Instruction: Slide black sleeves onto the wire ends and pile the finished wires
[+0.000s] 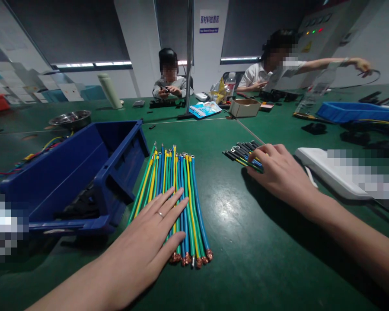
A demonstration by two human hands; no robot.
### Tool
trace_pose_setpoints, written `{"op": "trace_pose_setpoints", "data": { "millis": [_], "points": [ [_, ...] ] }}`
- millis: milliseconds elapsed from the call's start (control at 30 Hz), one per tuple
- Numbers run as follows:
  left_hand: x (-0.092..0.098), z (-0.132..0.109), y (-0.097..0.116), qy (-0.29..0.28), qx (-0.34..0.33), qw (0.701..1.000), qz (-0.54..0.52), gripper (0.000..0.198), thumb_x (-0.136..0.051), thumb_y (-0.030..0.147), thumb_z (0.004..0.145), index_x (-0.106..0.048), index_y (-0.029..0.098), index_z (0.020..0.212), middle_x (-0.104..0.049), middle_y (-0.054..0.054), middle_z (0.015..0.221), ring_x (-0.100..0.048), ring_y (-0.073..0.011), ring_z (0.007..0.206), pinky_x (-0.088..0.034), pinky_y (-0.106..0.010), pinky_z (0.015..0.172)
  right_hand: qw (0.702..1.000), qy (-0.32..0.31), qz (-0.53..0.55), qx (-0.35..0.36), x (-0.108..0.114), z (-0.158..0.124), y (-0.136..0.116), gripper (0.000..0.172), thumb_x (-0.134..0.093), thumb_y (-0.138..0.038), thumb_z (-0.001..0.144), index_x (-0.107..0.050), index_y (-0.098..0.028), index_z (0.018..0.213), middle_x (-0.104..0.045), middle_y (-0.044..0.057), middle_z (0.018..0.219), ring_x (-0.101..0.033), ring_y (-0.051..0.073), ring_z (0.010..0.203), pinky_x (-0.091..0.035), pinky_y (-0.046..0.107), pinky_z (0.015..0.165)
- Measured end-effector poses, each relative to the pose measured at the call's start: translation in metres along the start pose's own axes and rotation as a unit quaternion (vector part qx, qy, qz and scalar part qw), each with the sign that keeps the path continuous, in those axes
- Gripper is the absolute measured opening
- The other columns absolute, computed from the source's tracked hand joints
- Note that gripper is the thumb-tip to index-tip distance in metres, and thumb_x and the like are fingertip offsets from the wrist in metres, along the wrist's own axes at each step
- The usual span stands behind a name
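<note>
A row of green, yellow-green and blue cables [190, 207] lies side by side on the table, with metal lugs at the far ends and mostly frayed copper at the near ends. Across them rests my left hand [158, 224], flat, its fingers stretched out and touching the cables. To the right, my right hand [278, 175] curls its fingers and thumb round a second bunch of cables with black-sleeved ends [238, 153]. Part of that bunch is hidden under the fingers.
A dark blue bin [65, 172] holding black pieces stands left of the cables. On the right lies a white power strip [330, 170]. Farther back are a metal bowl [71, 119], a small cardboard box [244, 108] and a blue tray [356, 111]. Two people sit across the green table [227, 242].
</note>
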State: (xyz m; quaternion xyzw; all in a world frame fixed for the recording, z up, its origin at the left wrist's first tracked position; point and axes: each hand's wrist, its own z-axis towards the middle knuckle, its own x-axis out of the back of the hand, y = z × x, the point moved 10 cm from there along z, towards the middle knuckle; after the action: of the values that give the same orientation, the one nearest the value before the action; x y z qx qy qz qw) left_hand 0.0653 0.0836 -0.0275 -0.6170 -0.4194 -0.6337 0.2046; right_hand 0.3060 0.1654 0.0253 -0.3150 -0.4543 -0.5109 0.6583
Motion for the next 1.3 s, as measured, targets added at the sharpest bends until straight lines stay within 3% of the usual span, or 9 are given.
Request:
{"op": "trace_pose_setpoints", "data": {
  "millis": [167,267,367,533,733,1100,1300],
  "points": [
    [-0.003,-0.002,-0.001,-0.013,0.008,1.000,0.002,0.058,-0.021,0.052,0.103,-0.015,0.030,0.156,-0.007,0.001,0.164,-0.006,-0.0248,0.151,-0.017,-0.058,0.118,0.980,-0.053,0.147,0.127,0.001,-0.013,-0.079,0.041,-0.051,-0.047,0.094,-0.056,-0.020,0.125,-0.059,0.010,0.131,-0.056,0.021,0.119,-0.048,0.037,0.098],
    [-0.007,-0.003,-0.002,-0.039,0.017,0.999,-0.013,0.076,-0.029,0.066,0.096,-0.010,0.024,0.157,-0.001,-0.005,0.164,-0.002,-0.0300,0.151,-0.016,-0.060,0.117,0.931,-0.123,0.250,0.237,0.005,-0.036,-0.135,0.081,-0.060,-0.064,0.082,-0.042,-0.014,0.144,-0.041,0.017,0.152,-0.039,0.028,0.140,-0.036,0.049,0.112],
    [-0.008,-0.003,0.001,-0.048,0.009,0.999,-0.019,0.104,-0.046,0.077,0.083,-0.005,0.017,0.156,0.002,-0.012,0.163,-0.002,-0.0342,0.150,-0.018,-0.060,0.117,0.903,-0.181,0.270,0.281,0.001,-0.054,-0.161,0.105,-0.063,-0.068,0.075,-0.027,-0.007,0.152,-0.024,0.020,0.158,-0.026,0.032,0.146,-0.026,0.051,0.117],
    [0.000,-0.002,0.009,-0.006,-0.022,0.999,-0.024,0.110,-0.058,0.074,0.078,-0.004,0.018,0.156,-0.005,-0.012,0.163,-0.009,-0.0331,0.150,-0.020,-0.055,0.119,0.905,-0.204,0.273,0.256,-0.005,-0.058,-0.163,0.093,-0.060,-0.055,0.084,-0.021,-0.006,0.154,-0.016,0.018,0.159,-0.024,0.029,0.146,-0.027,0.047,0.117],
    [-0.002,-0.002,0.011,-0.032,-0.019,0.999,-0.009,0.098,-0.049,0.069,0.087,-0.007,0.014,0.156,-0.004,-0.013,0.163,-0.008,-0.0319,0.150,-0.021,-0.055,0.119,0.901,-0.223,0.265,0.261,-0.006,-0.058,-0.164,0.090,-0.057,-0.056,0.087,-0.022,-0.008,0.154,-0.014,0.015,0.160,-0.023,0.027,0.146,-0.028,0.045,0.117],
    [-0.001,-0.005,0.011,-0.018,-0.025,0.999,-0.018,0.095,-0.051,0.067,0.088,-0.011,0.014,0.156,-0.007,-0.013,0.162,-0.009,-0.0319,0.149,-0.021,-0.054,0.120,0.901,-0.182,0.291,0.267,0.000,-0.057,-0.164,0.086,-0.061,-0.052,0.086,-0.027,-0.008,0.152,-0.024,0.018,0.158,-0.029,0.026,0.145,-0.030,0.044,0.116],
    [-0.003,-0.002,0.011,-0.042,-0.010,0.999,-0.001,0.096,-0.050,0.067,0.088,-0.007,0.014,0.156,-0.001,-0.012,0.162,-0.006,-0.0311,0.150,-0.020,-0.055,0.119,0.915,-0.151,0.251,0.278,-0.004,-0.057,-0.162,0.100,-0.055,-0.071,0.080,-0.026,-0.009,0.153,-0.019,0.017,0.159,-0.020,0.030,0.147,-0.017,0.052,0.119]
  ]
}}
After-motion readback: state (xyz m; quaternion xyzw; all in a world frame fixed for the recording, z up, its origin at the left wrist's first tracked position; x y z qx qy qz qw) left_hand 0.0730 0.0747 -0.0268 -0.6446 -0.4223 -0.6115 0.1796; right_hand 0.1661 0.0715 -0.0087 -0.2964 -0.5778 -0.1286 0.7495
